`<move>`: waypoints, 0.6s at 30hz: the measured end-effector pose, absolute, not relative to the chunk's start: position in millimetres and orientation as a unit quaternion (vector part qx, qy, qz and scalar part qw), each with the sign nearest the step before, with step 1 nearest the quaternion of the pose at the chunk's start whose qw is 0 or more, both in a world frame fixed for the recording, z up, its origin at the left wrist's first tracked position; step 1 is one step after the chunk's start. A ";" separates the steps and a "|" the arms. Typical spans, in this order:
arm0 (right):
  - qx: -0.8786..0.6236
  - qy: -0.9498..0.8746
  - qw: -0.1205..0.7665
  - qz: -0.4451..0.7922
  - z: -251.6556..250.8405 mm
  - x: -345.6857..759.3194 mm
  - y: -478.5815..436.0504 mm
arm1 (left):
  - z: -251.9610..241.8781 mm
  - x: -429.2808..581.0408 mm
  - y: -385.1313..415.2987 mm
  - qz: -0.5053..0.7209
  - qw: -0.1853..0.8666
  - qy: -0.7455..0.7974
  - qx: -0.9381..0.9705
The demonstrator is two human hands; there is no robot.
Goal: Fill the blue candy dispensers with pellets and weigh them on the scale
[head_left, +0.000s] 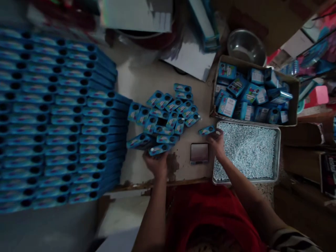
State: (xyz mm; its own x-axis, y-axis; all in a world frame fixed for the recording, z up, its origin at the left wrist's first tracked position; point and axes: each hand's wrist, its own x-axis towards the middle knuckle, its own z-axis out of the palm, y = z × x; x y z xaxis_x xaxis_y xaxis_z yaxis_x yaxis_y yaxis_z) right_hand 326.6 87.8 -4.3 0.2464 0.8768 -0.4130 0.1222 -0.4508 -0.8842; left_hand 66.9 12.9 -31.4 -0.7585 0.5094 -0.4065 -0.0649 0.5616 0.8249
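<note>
My left hand (pixel 157 163) is closed around a small blue box (pixel 159 149) at the near edge of a loose cluster. Its fingers are partly hidden under the box. My right hand (pixel 217 140) is closed at the left rim of a metal tray (pixel 278 154), with another small blue box (pixel 206 130) at its fingertips. Pale blue and white pellets (pixel 246 150) fill the tray. Several upright blue boxes (pixel 163 130) with round dark holes in their tops form the cluster between my hands. A few have white bits at the hole.
A tall stack of blue boxes (pixel 65 120) covers the left side. At the back right, a cardboard carton (pixel 295 105) holds jumbled blue boxes, with a steel bowl (pixel 246 47) behind it. A small dark flat square (pixel 199 153) lies left of the tray. White card (pixel 191 59) lies behind.
</note>
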 end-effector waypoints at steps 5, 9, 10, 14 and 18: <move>-0.684 -0.366 0.335 0.535 -22.3 276.1 133.1 | 33.2 94.7 3.6 0.471 0.255 0.815 0.223; -0.673 -0.428 0.287 0.530 -2.9 282.8 129.8 | 94.7 147.6 116.3 0.436 0.211 0.661 0.573; -0.679 -0.448 0.281 0.509 7.5 294.7 123.2 | 102.8 169.5 155.7 0.420 0.212 0.617 0.630; -0.705 -0.479 0.315 0.418 63.7 365.8 103.4 | 96.4 265.3 285.9 0.294 0.284 0.564 0.718; -0.759 -0.454 0.407 0.229 112.3 444.0 133.4 | 53.6 302.3 329.5 0.226 0.370 0.592 0.679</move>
State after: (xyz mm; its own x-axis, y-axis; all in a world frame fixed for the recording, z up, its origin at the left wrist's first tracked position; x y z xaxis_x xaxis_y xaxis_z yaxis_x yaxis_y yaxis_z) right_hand 444.0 133.4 112.3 0.4821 0.8758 0.0217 0.5022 -0.2560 -0.8260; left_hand 302.3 329.5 53.6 0.1961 0.9718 -0.1313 0.6377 -0.0246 0.7699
